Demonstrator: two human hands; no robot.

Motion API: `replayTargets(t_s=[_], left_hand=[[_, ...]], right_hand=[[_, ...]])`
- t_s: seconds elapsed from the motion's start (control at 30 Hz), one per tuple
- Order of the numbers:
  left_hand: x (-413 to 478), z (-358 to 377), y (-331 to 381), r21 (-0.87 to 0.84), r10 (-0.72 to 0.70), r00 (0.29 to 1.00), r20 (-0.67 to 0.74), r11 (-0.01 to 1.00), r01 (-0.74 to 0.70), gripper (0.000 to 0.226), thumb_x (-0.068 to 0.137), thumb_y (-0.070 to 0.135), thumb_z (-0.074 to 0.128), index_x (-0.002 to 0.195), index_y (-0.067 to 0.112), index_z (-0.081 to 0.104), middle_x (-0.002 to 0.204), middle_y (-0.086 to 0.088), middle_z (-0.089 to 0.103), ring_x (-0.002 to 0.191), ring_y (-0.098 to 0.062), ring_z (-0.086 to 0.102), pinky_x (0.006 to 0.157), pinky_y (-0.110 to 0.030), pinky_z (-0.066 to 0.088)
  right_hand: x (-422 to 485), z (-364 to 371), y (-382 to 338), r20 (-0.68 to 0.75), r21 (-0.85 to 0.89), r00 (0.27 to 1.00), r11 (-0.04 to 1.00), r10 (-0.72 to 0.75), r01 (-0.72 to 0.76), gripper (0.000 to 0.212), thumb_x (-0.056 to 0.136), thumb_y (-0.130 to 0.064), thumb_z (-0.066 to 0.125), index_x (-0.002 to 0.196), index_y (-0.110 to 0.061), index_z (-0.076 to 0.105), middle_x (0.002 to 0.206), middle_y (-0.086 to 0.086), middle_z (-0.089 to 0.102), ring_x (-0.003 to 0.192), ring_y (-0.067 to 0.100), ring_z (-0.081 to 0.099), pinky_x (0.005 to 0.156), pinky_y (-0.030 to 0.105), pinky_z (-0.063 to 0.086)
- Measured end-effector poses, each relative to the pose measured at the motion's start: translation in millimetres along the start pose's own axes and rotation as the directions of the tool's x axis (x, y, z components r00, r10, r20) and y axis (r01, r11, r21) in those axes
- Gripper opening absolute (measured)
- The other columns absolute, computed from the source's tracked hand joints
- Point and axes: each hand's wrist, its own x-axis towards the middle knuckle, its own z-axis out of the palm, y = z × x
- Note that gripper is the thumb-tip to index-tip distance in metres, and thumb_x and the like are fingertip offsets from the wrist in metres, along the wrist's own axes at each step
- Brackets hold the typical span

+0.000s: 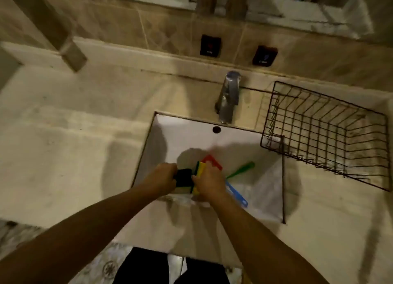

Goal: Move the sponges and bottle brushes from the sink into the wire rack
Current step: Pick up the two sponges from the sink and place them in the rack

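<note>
Both hands reach into the white sink [263,196]. My left hand [162,177] is closed on a dark sponge [184,177]. Beside it, my right hand [209,182] grips a yellow-and-green sponge [200,169]. Behind the right hand lies a red brush handle [213,161]. A green brush handle [241,169] lies to its right in the basin, and a blue brush handle [237,195] sticks out from under my right wrist. The dark wire rack [325,132] stands with nothing in it on the counter to the right of the sink.
A metal faucet [228,97] stands behind the sink, above the overflow hole [216,129]. A beige stone counter [63,145] spreads to the left. Two dark wall switches [210,45] sit on the tiled backsplash. The rack's left corner overhangs the sink edge.
</note>
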Motion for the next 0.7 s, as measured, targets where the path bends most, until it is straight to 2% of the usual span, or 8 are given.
replayTargets(t_s=[0.1, 0.2, 0.27, 0.33, 0.4, 0.47, 0.6, 0.7], left_hand=[[25, 12, -2, 0.108, -0.013, 0.998, 0.062, 0.994, 0.006, 0.027, 0.084, 0.026, 0.062, 0.107, 0.013, 0.054, 0.108, -0.013, 0.058, 0.092, -0.030, 0.060, 0.073, -0.040, 0.052], [45, 26, -7, 0.175, -0.061, 0.988, 0.142, 0.984, 0.036, 0.048, 0.081, 0.033, 0.067, 0.121, 0.017, 0.046, 0.121, -0.011, 0.051, 0.106, -0.032, 0.054, 0.080, -0.045, 0.054], [56, 36, -9, 0.248, -0.064, 0.982, 0.175, 0.969, 0.019, 0.057, 0.078, 0.034, 0.069, 0.126, 0.018, 0.041, 0.130, -0.011, 0.046, 0.112, -0.033, 0.049, 0.080, -0.043, 0.053], [64, 45, -9, 0.320, -0.017, 0.983, 0.184, 0.946, -0.044, 0.064, 0.076, 0.032, 0.071, 0.129, 0.017, 0.039, 0.133, -0.011, 0.043, 0.115, -0.033, 0.047, 0.080, -0.041, 0.051], [67, 47, -10, 0.385, 0.036, 0.984, 0.173, 0.917, -0.101, 0.062, 0.080, 0.026, 0.065, 0.134, 0.014, 0.037, 0.136, -0.012, 0.044, 0.118, -0.034, 0.047, 0.081, -0.040, 0.052], [64, 41, -10, 0.423, 0.069, 0.985, 0.160, 0.897, -0.131, 0.060, 0.080, 0.021, 0.062, 0.135, 0.012, 0.038, 0.136, -0.014, 0.044, 0.118, -0.032, 0.046, 0.081, -0.040, 0.051], [55, 7, 5, 0.375, 0.178, 0.963, 0.200, 0.895, -0.244, 0.062, 0.068, 0.033, 0.067, 0.123, 0.018, 0.044, 0.124, -0.007, 0.047, 0.111, -0.029, 0.045, 0.084, -0.042, 0.043], [53, -26, 28, 0.346, 0.354, 0.926, 0.129, 0.859, -0.377, 0.065, 0.062, 0.051, 0.055, 0.120, 0.022, 0.047, 0.112, -0.005, 0.052, 0.100, -0.026, 0.047, 0.078, -0.040, 0.042]], right_hand=[[16, 25, -1, -0.014, -0.013, 0.997, 0.997, 0.077, -0.077, 0.067, 0.084, -0.036, 0.067, 0.138, -0.016, 0.032, 0.132, 0.016, 0.046, 0.112, 0.037, 0.054, 0.093, 0.050, 0.047], [25, 40, 3, -0.037, -0.077, 0.996, 0.993, 0.082, -0.085, 0.059, 0.090, -0.024, 0.057, 0.139, -0.023, 0.025, 0.136, 0.013, 0.041, 0.113, 0.033, 0.051, 0.096, 0.049, 0.043], [33, 41, 14, -0.044, -0.087, 0.994, 0.991, 0.099, -0.102, 0.063, 0.091, -0.018, 0.053, 0.143, -0.029, 0.020, 0.142, 0.012, 0.037, 0.124, 0.034, 0.045, 0.107, 0.054, 0.036], [32, 34, 20, -0.033, 0.028, 0.997, 0.997, 0.067, -0.066, 0.071, 0.088, -0.014, 0.056, 0.147, -0.032, 0.021, 0.148, 0.009, 0.033, 0.132, 0.033, 0.039, 0.111, 0.051, 0.035], [23, 19, 25, -0.025, 0.263, 1.000, 0.965, 0.005, 0.002, 0.070, 0.082, -0.006, 0.061, 0.142, -0.032, 0.034, 0.143, 0.003, 0.044, 0.126, 0.024, 0.047, 0.099, 0.026, 0.046], [7, -1, 29, 0.060, 0.434, 0.998, 0.899, 0.030, -0.053, 0.068, 0.081, -0.001, 0.061, 0.138, -0.030, 0.040, 0.134, -0.002, 0.051, 0.113, 0.012, 0.053, 0.077, 0.002, 0.044], [-23, -50, 35, 0.020, 0.440, 0.991, 0.888, 0.135, -0.130, 0.056, 0.077, -0.004, 0.061, 0.129, -0.021, 0.048, 0.103, -0.002, 0.060, 0.097, 0.020, 0.059, 0.080, 0.027, 0.052], [-37, -79, 42, -0.072, 0.451, 0.977, 0.880, 0.201, -0.147, 0.017, 0.084, -0.019, 0.051, 0.099, -0.026, 0.053, 0.084, -0.005, 0.061, 0.075, 0.007, 0.059, 0.064, 0.012, 0.047]])
